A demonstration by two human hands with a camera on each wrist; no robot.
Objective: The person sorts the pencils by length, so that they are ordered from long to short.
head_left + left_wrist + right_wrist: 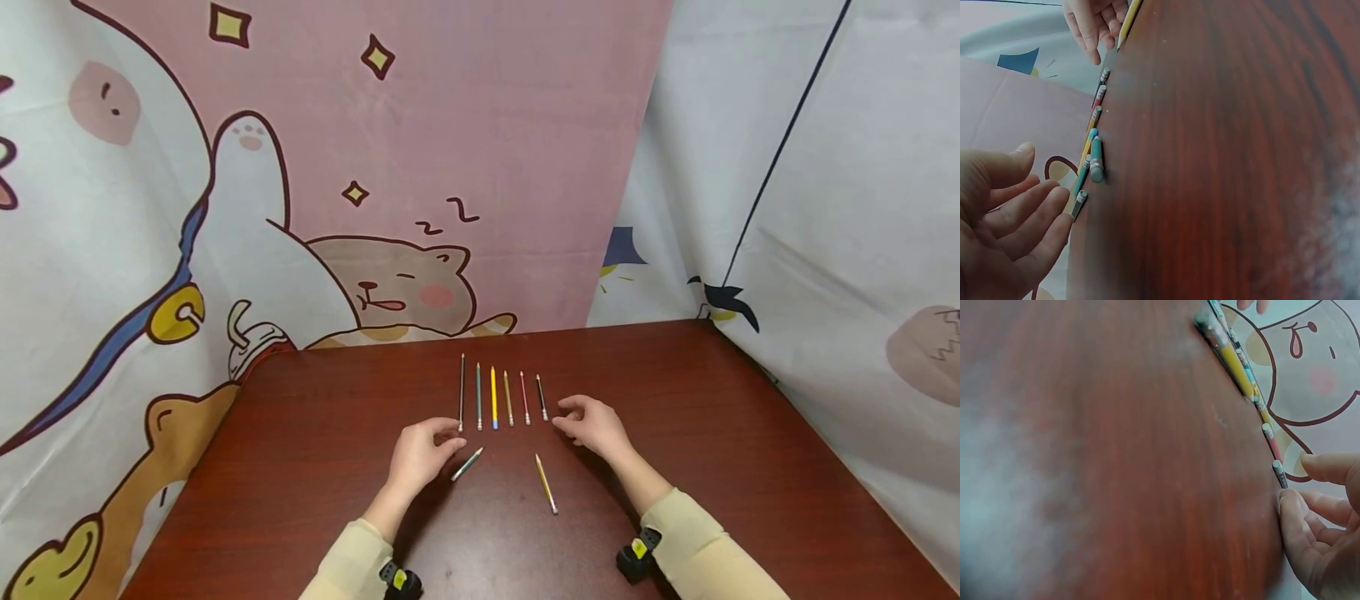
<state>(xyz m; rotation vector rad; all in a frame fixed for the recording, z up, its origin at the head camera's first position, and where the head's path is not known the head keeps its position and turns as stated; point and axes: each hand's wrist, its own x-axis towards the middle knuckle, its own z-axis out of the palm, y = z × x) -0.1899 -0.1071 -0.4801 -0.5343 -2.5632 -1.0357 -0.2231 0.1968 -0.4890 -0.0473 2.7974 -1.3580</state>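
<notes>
Several pencils stand side by side in a row on the table, their eraser ends toward me. My left hand (pixel 420 457) is at the row's left end, its fingertips right by the eraser end of a long dark pencil (pixel 462 392). Just to the right of that hand lies a short teal pencil (pixel 468 464), set at a slant. At the opposite end, my right hand (pixel 596 425) has loosely bent fingers beside a short black pencil (pixel 541 398). Both wrist views show the thumb apart from the fingers, with nothing between them. A yellow pencil (pixel 546 483) lies nearer me, between the hands.
Between the row's two end pencils are a teal pencil (pixel 479 396), a bright yellow pencil (pixel 493 397), a brownish-gold pencil (pixel 508 398) and a red pencil (pixel 525 398). The reddish-brown table (pixel 337 392) meets a cartoon-printed cloth (pixel 525 167) at its back and sides.
</notes>
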